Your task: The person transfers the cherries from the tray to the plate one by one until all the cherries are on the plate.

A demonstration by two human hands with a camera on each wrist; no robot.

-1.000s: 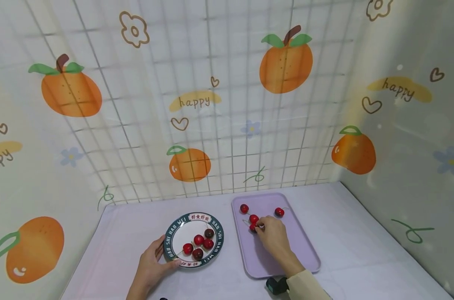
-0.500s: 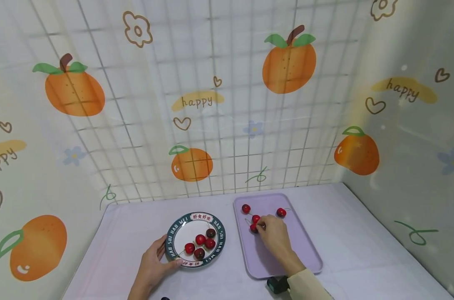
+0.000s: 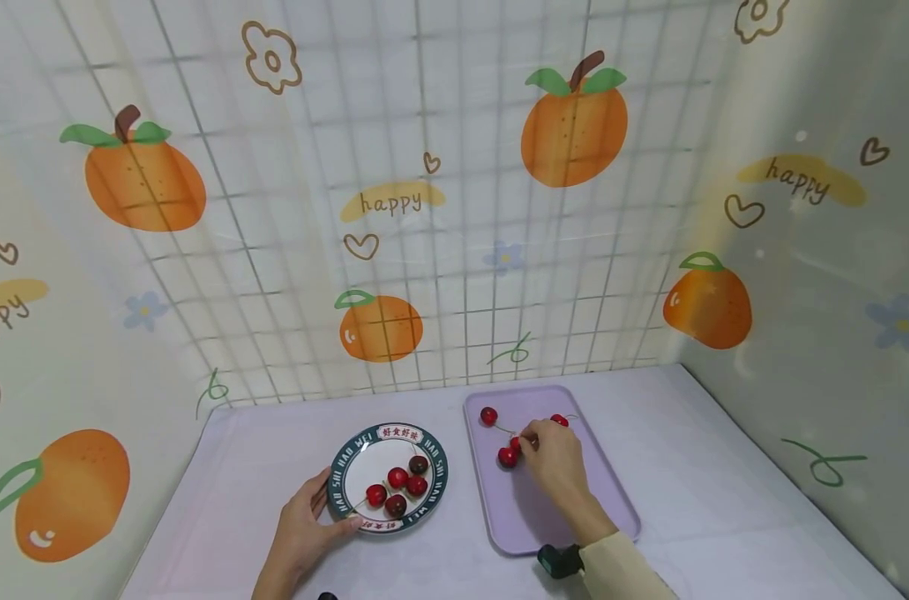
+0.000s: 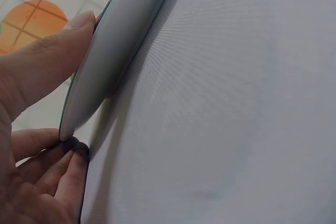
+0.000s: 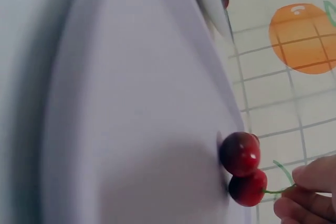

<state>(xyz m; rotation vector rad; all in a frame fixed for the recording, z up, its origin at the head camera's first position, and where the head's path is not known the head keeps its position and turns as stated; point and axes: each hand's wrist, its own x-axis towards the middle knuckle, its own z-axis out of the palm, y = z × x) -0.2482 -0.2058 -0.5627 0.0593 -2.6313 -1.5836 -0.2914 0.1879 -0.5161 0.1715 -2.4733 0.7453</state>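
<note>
My left hand [image 3: 304, 529] grips the near left rim of a round plate [image 3: 349, 450] with a green patterned border. In the left wrist view the thumb [image 4: 63, 45] lies on the rim and the other fingers are at its edge. Several dark red cherries [image 3: 397, 477] lie on the plate. Over the purple tray [image 3: 529, 517], my right hand [image 3: 559, 462] pinches the green stem [image 5: 278, 191] of a cherry [image 5: 248, 188]. That cherry touches another cherry [image 5: 240, 153] on the tray. Fingers partly cover the pinched cherry in the head view.
Another cherry [image 3: 488, 416] lies near the tray's far left corner, and one more [image 3: 559, 420] sits behind my right hand. A dark object [image 3: 327, 596] shows at the bottom edge. A curtain [image 3: 454, 208] printed with oranges hangs behind the white table [image 3: 724, 500].
My right hand has shifted slightly away from me, from the nearer cherry to the stem of the one behind it. The left hand and plate keep their place.
</note>
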